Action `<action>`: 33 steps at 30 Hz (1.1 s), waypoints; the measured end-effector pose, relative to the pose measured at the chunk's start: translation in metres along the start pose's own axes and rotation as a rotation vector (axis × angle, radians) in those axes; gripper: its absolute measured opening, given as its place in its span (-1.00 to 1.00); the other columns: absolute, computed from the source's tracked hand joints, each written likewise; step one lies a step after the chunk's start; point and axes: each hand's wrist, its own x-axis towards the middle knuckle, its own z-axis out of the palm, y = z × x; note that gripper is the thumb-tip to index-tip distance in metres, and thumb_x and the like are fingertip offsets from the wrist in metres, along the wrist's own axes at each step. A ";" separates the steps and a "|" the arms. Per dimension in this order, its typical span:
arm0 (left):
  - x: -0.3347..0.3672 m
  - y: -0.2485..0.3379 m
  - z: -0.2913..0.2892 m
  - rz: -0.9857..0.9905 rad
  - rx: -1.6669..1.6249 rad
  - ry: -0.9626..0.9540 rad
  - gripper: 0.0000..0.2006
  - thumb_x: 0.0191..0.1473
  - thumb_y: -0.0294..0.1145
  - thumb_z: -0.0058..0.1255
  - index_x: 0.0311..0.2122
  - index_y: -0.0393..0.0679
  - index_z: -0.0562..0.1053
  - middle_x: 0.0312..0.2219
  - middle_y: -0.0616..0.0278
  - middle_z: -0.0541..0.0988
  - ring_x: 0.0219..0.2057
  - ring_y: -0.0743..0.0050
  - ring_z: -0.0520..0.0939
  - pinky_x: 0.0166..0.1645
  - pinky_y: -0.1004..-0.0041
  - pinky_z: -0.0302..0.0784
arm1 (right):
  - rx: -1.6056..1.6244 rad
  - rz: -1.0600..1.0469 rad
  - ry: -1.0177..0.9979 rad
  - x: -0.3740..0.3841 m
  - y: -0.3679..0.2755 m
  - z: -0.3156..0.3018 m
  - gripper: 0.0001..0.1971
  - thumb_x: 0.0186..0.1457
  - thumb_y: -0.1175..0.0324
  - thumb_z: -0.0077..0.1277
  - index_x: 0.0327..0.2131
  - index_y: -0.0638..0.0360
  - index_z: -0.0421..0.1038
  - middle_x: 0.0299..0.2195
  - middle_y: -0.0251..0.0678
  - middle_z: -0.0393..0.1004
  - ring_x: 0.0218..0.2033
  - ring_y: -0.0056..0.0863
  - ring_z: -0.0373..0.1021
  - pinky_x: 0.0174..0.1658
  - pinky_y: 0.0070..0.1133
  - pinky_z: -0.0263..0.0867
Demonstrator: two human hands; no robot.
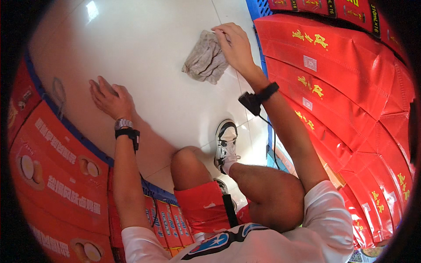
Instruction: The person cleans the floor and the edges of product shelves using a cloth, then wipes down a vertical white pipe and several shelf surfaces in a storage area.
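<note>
A crumpled grey-beige cloth is against the pale, glossy tiled floor in the upper middle. My right hand is at its upper right edge, with bent fingers and thumb closed on a fold of it. Part of the cloth is hidden behind that hand. To the left, my left hand is over the floor with its fingers apart and nothing in them. The left wrist carries a metal watch and a black strap; a black strapped device with a cable is on the right wrist.
Red cartons stand in a stack on the left, bordered by a blue edge. Large red packages rise along the right, beside a blue plastic crate edge. A thin looped cord is near the left edge. My shoe is on the floor.
</note>
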 end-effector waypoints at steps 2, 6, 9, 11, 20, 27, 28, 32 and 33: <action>0.000 0.001 0.001 -0.001 0.008 0.001 -0.38 0.49 -0.28 0.03 0.59 -0.07 0.37 0.62 -0.21 0.29 0.59 -0.36 0.32 0.63 -0.32 0.22 | -0.122 0.012 -0.141 0.018 0.004 0.013 -0.68 0.47 0.12 0.22 0.07 0.12 0.68 -0.05 -0.16 0.72 0.07 -0.01 0.59 0.22 -0.13 0.40; -0.004 -0.002 0.001 -0.020 0.013 -0.023 -0.36 0.48 -0.27 0.02 0.61 -0.06 0.36 0.64 -0.17 0.27 0.61 -0.35 0.28 0.65 -0.31 0.19 | -0.229 0.014 -0.168 0.013 -0.004 0.030 -0.68 0.40 0.11 0.28 0.01 0.12 0.68 -0.03 -0.17 0.73 0.08 -0.01 0.59 0.23 -0.12 0.39; -0.003 -0.003 0.003 -0.028 0.006 -0.021 -0.35 0.48 -0.27 0.03 0.62 -0.05 0.35 0.65 -0.15 0.25 0.62 -0.33 0.26 0.66 -0.31 0.17 | -0.290 0.003 -0.046 -0.009 0.008 0.024 -0.68 0.35 0.11 0.32 -0.03 0.12 0.68 -0.04 -0.17 0.73 0.08 0.00 0.59 0.24 -0.11 0.38; -0.005 -0.008 0.000 -0.036 0.013 -0.032 -0.35 0.48 -0.27 0.02 0.62 -0.05 0.34 0.66 -0.14 0.24 0.62 -0.32 0.26 0.66 -0.31 0.17 | -0.273 0.107 -0.148 -0.019 0.027 0.017 -0.68 0.33 0.13 0.33 -0.01 0.13 0.68 -0.03 -0.12 0.72 0.09 0.03 0.58 0.23 -0.09 0.39; -0.001 -0.005 0.006 -0.015 0.005 -0.027 -0.38 0.56 -0.15 -0.06 0.62 -0.08 0.36 0.65 -0.18 0.25 0.63 -0.34 0.27 0.67 -0.32 0.15 | -0.359 -0.193 0.098 0.057 0.072 -0.003 -0.82 0.42 0.34 0.25 0.00 0.12 0.73 -0.04 -0.12 0.67 0.07 0.06 0.56 0.19 -0.14 0.51; -0.005 -0.005 0.004 -0.026 -0.002 -0.019 -0.38 0.53 -0.19 -0.04 0.61 -0.09 0.37 0.65 -0.19 0.26 0.62 -0.34 0.27 0.67 -0.31 0.16 | -0.292 -0.131 -0.001 0.034 0.079 -0.004 -0.82 0.43 0.35 0.23 -0.01 0.16 0.73 -0.04 -0.08 0.68 0.09 0.04 0.57 0.18 -0.15 0.53; -0.004 -0.004 0.004 -0.049 -0.017 -0.009 -0.38 0.56 -0.12 -0.07 0.60 -0.11 0.39 0.64 -0.19 0.27 0.63 -0.33 0.27 0.67 -0.31 0.14 | -0.292 -0.110 -0.023 0.026 0.075 -0.003 -0.81 0.44 0.35 0.22 -0.02 0.18 0.72 -0.04 -0.07 0.68 0.09 0.06 0.57 0.19 -0.14 0.52; 0.000 -0.004 0.002 -0.041 -0.028 -0.006 -0.39 0.55 -0.13 -0.05 0.58 -0.13 0.41 0.63 -0.19 0.29 0.62 -0.34 0.29 0.67 -0.30 0.18 | -0.328 -0.120 -0.067 0.045 0.073 -0.008 -0.80 0.44 0.35 0.20 -0.02 0.25 0.70 -0.06 -0.01 0.67 0.10 0.13 0.56 0.20 -0.11 0.51; 0.000 -0.001 0.002 -0.028 -0.005 -0.014 -0.39 0.55 -0.15 -0.04 0.58 -0.12 0.41 0.63 -0.20 0.29 0.61 -0.35 0.31 0.66 -0.30 0.20 | -0.354 -0.138 -0.073 0.050 0.076 -0.006 -0.80 0.44 0.36 0.20 -0.02 0.26 0.69 -0.07 0.01 0.66 0.10 0.14 0.55 0.20 -0.10 0.51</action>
